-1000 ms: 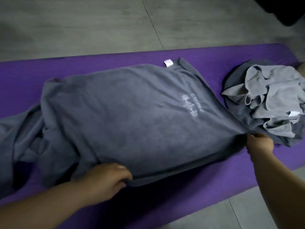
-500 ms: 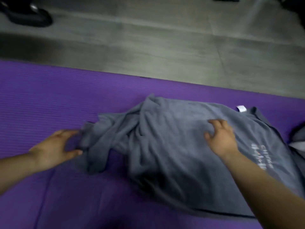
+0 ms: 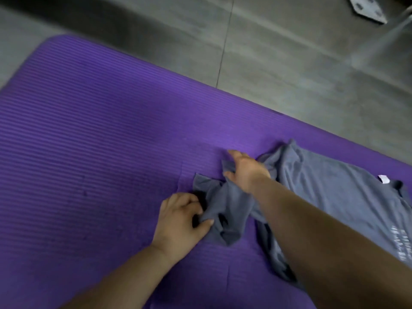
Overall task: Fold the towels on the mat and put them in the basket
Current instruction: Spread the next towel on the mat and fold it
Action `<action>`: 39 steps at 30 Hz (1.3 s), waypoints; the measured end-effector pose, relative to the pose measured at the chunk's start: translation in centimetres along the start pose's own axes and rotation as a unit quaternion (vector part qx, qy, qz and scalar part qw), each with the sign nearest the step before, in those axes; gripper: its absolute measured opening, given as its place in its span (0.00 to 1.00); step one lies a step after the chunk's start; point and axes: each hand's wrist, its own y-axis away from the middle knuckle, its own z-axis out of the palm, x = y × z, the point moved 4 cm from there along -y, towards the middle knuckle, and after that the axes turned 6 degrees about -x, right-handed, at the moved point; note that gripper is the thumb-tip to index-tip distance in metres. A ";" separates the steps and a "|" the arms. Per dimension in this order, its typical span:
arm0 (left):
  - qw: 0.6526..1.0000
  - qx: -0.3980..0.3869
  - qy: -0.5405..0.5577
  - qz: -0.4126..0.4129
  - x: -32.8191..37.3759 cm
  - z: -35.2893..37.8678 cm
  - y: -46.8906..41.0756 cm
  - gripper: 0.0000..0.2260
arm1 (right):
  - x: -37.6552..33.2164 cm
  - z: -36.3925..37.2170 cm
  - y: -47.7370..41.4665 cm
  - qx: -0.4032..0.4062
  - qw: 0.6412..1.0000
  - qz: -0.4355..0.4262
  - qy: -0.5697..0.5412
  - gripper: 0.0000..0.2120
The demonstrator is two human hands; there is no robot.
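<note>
The soft grey cloth towel (image 3: 334, 197) lies on the ribbed purple foam mat (image 3: 89, 152), flat toward the right, its left end bunched. The left hand (image 3: 180, 221) pinches that crumpled end between thumb and curled fingers; the right hand (image 3: 245, 172) clasps a far corner. I'd say no fold is made yet, and no basket is in sight.

Dim, soft-focus picture (motion blur throughout), edges bowed by wide-angle lens.

A grey plate (image 3: 366, 8) sits on the tiled floor (image 3: 278, 63).
</note>
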 end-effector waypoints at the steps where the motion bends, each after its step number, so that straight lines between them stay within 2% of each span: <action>1: 0.999 0.012 0.030 -0.004 -0.7 -0.2 0.8 0.15 | 0.5 0.5 -0.1 -0.038 0.999 0.018 0.021 0.24; 3: 0.998 0.018 0.063 -0.001 -1.9 -0.6 2.1 0.19 | 1.7 0.2 0.3 -0.022 0.999 0.044 0.014 0.16; 5: 0.996 0.031 0.080 -0.007 -3.1 -0.2 2.3 0.18 | 3.7 -0.7 1.4 0.091 0.991 0.037 -0.095 0.12; 6: 0.997 0.025 0.076 -0.011 -3.2 -0.2 1.7 0.14 | 5.2 -1.4 2.2 0.155 0.975 0.034 -0.157 0.10; 7: 0.998 0.009 0.053 -0.012 -2.7 -0.1 0.7 0.16 | 6.8 -2.2 3.0 0.205 0.954 0.038 -0.216 0.08; 8: 0.999 -0.043 0.013 0.001 -1.8 0.4 -0.5 0.23 | 8.5 -3.0 4.0 0.237 0.933 0.041 -0.269 0.06; 10: 0.983 -0.150 -0.104 0.022 0.1 1.7 -2.7 0.32 | 12.3 -4.0 5.3 0.268 0.904 0.060 -0.327 0.12; 11: 0.969 -0.197 -0.142 0.042 0.2 2.3 -3.3 0.34 | 13.8 -4.5 5.5 0.273 0.894 0.067 -0.349 0.14; 13: 0.951 -0.215 -0.191 0.117 0.8 2.5 -4.2 0.30 | 15.9 -5.8 5.6 0.296 0.870 0.078 -0.387 0.12; 15: 0.953 -0.165 -0.206 0.151 0.4 1.9 -4.5 0.20 | 16.3 -7.2 5.3 0.327 0.855 0.086 -0.393 0.10; 16: 0.965 -0.131 -0.177 0.142 0.0 1.8 -4.3 0.17 | 16.2 -7.8 5.0 0.337 0.851 0.084 -0.394 0.08; 17: 0.981 -0.148 -0.087 0.089 -0.3 1.5 -4.1 0.17 | 15.6 -8.4 4.8 0.344 0.846 0.076 -0.401 0.08; 18: 0.992 -0.119 0.033 0.014 -0.6 0.9 -3.7 0.18 | 15.0 -9.0 4.4 0.346 0.841 0.068 -0.411 0.10; 19: 0.976 -0.103 0.177 -0.075 -0.6 0.2 -3.1 0.18 | 14.3 -9.4 3.8 0.345 0.835 0.060 -0.424 0.12; 20: 0.932 -0.093 0.315 -0.154 -0.9 -0.2 -2.3 0.15 | 13.5 -10.0 3.2 0.343 0.836 0.048 -0.425 0.13; 21: 0.897 -0.062 0.391 -0.196 -1.2 -1.0 -1.4 0.12 | 12.4 -10.6 2.6 0.340 0.841 0.039 -0.419 0.13; 23: 0.884 -0.011 0.421 -0.204 -1.9 -3.4 0.6 0.13 | 9.6 -11.9 1.0 0.336 0.846 0.013 -0.415 0.13; 24: 0.890 -0.012 0.412 -0.194 -2.3 -4.8 1.6 0.17 | 8.0 -12.5 0.2 0.333 0.849 -0.002 -0.410 0.13; 26: 0.912 -0.063 0.349 -0.206 -3.1 -6.9 3.6 0.28 | 3.9 -13.6 -1.7 0.321 0.866 -0.031 -0.381 0.09; 27: 0.920 -0.089 0.305 -0.232 -3.8 -7.7 4.6 0.28 | 1.4 -14.0 -2.6 0.311 0.877 -0.045 -0.364 0.09; 29: 0.928 -0.088 0.241 -0.269 -5.8 -9.2 6.5 0.18 | -3.7 -14.2 -4.3 0.290 0.892 -0.082 -0.336 0.10; 31: 0.934 -0.021 0.199 -0.295 -8.1 -10.8 8.0 0.08 | -9.1 -14.1 -5.7 0.279 0.902 -0.112 -0.310 0.08; 35: 0.911 0.051 0.116 -0.393 -12.7 -13.2 10.5 0.16 | -17.9 -12.5 -7.6 0.228 0.917 -0.148 -0.293 0.13; 37: 0.891 0.061 0.086 -0.442 -14.5 -14.2 11.5 0.18 | -20.4 -10.5 -8.3 0.147 0.928 -0.183 -0.289 0.18; 39: 0.879 0.032 0.022 -0.476 -15.9 -14.9 12.3 0.17 | -20.9 -8.0 -8.4 0.070 0.939 -0.205 -0.266 0.24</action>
